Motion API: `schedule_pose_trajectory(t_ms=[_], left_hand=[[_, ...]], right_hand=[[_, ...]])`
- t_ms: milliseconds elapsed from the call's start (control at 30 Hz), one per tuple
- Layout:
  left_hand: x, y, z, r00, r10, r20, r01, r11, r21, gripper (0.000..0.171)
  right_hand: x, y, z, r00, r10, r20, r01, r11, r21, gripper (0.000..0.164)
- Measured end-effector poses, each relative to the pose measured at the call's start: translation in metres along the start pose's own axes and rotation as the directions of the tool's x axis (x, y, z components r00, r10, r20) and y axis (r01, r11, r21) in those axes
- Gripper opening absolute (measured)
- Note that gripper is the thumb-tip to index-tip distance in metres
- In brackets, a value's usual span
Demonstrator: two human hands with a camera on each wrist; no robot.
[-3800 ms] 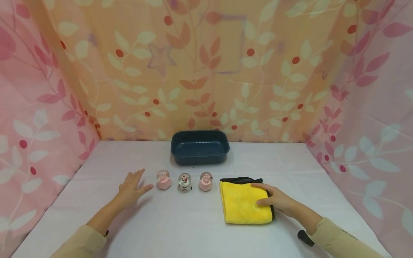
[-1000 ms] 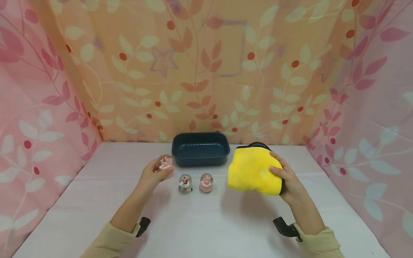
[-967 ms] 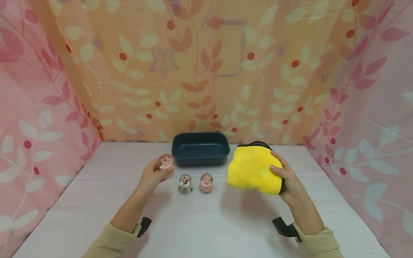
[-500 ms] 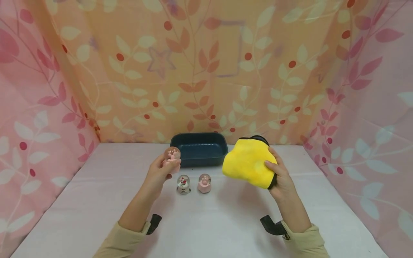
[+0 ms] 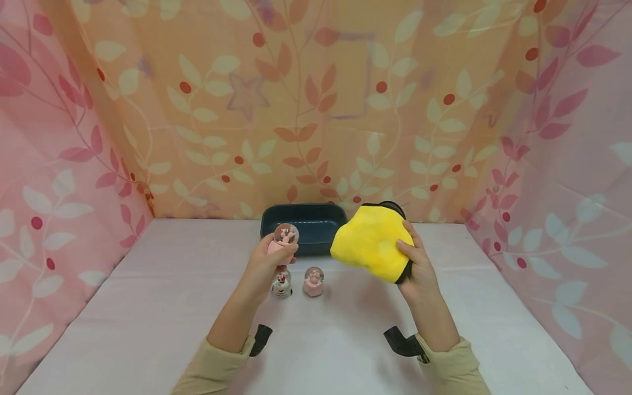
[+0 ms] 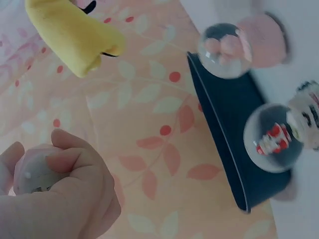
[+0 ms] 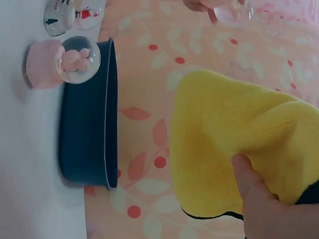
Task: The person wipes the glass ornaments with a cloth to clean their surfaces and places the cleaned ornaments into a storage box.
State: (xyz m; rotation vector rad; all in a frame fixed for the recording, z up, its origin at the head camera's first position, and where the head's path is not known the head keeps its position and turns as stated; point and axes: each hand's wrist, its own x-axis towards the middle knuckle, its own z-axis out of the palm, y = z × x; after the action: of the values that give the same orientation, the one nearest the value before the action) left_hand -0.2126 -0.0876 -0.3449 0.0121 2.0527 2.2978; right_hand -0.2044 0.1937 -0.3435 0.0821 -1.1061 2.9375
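Observation:
My left hand (image 5: 266,263) grips a snow globe with a pink base (image 5: 285,237) and lifts it above the table, in front of the dark blue tray's left part. On the right, my right hand (image 5: 418,269) holds up a folded yellow towel (image 5: 372,241) with black edging, thumb on the near face. A gap separates globe and towel. Below the left hand stands a snow globe with a white base (image 5: 282,284) and a red figure inside, partly covered by that hand. Beside it stands another pink-based snow globe (image 5: 313,282).
The dark blue rectangular tray (image 5: 321,249) stands at the back of the white-covered table (image 5: 148,307), close to the floral cloth backdrop (image 5: 207,137). Patterned cloth also hangs at both sides. A black fitting sits at each wrist.
The left hand has picked up the left pink-based snow globe and carried it up and right. The right hand has lifted the towel off the table and brought it inward, left.

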Motion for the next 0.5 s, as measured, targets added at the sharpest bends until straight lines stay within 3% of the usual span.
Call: schedule_pose_trajectory(t_ms=[267,500], left_hand=[[0.000,0.000,0.019,0.984,0.019,0.177,0.012,0.985,-0.171,0.039],[0.000,0.001,0.028,0.966,0.078,0.248,-0.022,0.975,-0.219,0.028]], right_hand=[[0.003,0.014,0.017,0.999,-0.030,0.035,0.032,0.997,-0.067,0.036],[0.005,0.023,0.027,0.992,-0.070,0.107,0.083,0.989,-0.123,0.039]])
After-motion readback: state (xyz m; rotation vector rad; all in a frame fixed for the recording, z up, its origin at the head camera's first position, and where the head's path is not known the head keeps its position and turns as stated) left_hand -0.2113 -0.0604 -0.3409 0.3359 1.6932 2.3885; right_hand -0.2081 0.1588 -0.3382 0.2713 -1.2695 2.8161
